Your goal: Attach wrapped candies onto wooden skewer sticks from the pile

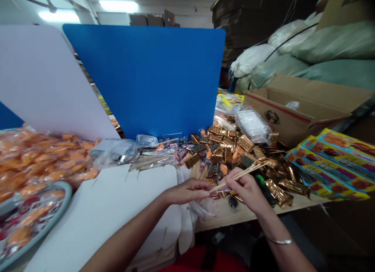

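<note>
Workroom background: a blue partition stands at 11 o'clock, taking the hands as dial centre. Beneath the work lies the desk, bare wood visible at 6 o'clock. Flat white card blanks are stacked at 9 o'clock; an open cardboard box sits at 1 to 2 o'clock; printed boxes lie at 3 o'clock. Loose gold-wrapped packets are heaped at 12 o'clock. Right hand: thumb and fingers pinched on thin wooden sticks, which slant from 8 to 2 o'clock. Left hand: fingertips at the sticks' lower end — firm grip cannot be confirmed. Progress, as judged: sticks picked up; blanks unfolded, packets still loose — apparently mid-cycle.
</note>
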### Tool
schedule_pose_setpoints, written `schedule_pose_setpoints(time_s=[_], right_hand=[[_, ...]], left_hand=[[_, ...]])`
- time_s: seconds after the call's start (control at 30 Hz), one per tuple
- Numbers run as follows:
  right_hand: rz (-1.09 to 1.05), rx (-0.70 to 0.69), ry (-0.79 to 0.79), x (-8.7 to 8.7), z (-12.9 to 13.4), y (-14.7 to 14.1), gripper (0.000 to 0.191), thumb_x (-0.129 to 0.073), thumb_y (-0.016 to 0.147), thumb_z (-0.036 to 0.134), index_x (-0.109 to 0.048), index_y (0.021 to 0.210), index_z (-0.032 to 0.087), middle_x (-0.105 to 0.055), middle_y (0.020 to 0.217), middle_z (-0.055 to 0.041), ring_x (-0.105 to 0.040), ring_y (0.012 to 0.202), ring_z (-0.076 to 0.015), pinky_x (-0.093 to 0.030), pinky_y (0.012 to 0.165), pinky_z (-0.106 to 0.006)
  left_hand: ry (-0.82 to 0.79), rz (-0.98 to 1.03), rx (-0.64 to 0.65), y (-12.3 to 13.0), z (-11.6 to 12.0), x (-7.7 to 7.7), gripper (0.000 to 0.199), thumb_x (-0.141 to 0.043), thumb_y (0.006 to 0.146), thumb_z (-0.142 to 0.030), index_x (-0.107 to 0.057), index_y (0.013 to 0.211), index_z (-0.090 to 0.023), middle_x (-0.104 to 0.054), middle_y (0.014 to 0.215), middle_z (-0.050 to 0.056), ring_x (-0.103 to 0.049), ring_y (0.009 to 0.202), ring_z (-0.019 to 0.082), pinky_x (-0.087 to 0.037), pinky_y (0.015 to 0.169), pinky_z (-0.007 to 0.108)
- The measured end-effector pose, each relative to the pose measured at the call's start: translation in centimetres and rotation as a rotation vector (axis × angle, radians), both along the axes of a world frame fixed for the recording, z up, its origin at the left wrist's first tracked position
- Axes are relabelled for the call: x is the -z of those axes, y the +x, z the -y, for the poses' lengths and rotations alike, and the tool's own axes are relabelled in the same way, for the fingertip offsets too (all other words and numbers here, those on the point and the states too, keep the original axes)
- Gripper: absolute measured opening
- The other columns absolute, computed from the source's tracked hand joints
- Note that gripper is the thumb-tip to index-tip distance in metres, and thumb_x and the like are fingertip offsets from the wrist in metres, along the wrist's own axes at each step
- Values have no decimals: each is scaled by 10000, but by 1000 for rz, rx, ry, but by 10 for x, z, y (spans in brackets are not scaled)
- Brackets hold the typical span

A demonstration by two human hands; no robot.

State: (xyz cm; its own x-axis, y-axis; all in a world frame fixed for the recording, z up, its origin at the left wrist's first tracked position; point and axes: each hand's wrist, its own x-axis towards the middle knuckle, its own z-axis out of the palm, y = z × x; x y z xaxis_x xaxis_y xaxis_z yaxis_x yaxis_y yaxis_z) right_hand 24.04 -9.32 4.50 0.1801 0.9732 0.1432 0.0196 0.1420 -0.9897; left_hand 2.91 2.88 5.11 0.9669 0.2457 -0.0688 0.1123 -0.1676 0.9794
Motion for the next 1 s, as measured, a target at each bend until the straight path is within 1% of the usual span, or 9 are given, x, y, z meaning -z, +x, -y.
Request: schedule_pose_setpoints(time_s=[0.1,0.2,0.33,0.4,0.53,0.67,0.73,0.87,1.0], right_hand=[[-87,44,57,2,-20,-8,230,-685,785,344,-608,957,213,-682,844,-18,-645,733,-161,-518,670,-275],[-287,239,189,-4,-37,3,425,-697,778,306,-519,1164,283,-675,946,1,-655,767,-143,-522,719,-282],[-204,439,268,-12,-42,0,250,-596,865,329,-575,1108,269,-691,900,-5,-658,706,-127,-521,724,-284],[-4,315,216,-10,-37,-13,263,-515,914,355,-592,1145,257,-692,1028,-52,-667,892,-180,-509,834,-350],[381,-108,197,-1,-24,-32,336,-423,951,365,-631,1176,227,-587,1286,-89,-489,1241,-233,-354,1062,-427],[354,-244,85,2,-25,-31,475,-415,951,395,-409,1401,244,-462,1418,-87,-429,1298,-224,-305,1097,-428],[235,-163,46,3,-30,-30,505,-440,935,421,-381,1410,256,-513,1368,-85,-486,1242,-218,-350,1062,-403],[20,88,-7,9,-41,-35,380,-555,853,470,-600,1130,214,-680,921,-52,-633,784,-189,-501,729,-311],[62,42,0,15,-46,-44,250,-627,803,430,-649,814,181,-638,721,-14,-568,669,-160,-442,627,-265]], left_hand=[[-199,-38,-61,17,15,7,387,-592,813,-509,-677,785,-133,-688,672,46,-592,640,145,-397,625,228],[-252,-51,-238,19,27,18,389,-646,766,-507,-639,714,-122,-647,571,22,-512,514,99,-309,527,202],[-292,8,-343,16,33,18,382,-698,719,-493,-606,717,-122,-599,536,-8,-480,480,84,-299,518,201],[-310,68,-372,16,33,16,360,-710,718,-464,-603,759,-123,-582,548,-23,-495,494,84,-323,538,199],[-331,58,-294,13,35,15,334,-675,762,-454,-587,814,-136,-609,589,-8,-530,515,97,-385,554,210],[-357,57,-285,12,34,18,386,-647,765,-524,-566,801,-148,-604,545,-5,-503,443,96,-377,471,209],[-341,87,-327,13,31,18,409,-646,762,-542,-571,787,-141,-602,534,-3,-477,419,85,-354,445,201],[-346,124,-376,14,25,18,424,-652,758,-548,-593,822,-133,-609,547,1,-464,415,76,-343,440,193],[-340,153,-431,14,21,20,454,-642,765,-549,-617,920,-123,-624,566,9,-470,425,82,-365,447,199]])
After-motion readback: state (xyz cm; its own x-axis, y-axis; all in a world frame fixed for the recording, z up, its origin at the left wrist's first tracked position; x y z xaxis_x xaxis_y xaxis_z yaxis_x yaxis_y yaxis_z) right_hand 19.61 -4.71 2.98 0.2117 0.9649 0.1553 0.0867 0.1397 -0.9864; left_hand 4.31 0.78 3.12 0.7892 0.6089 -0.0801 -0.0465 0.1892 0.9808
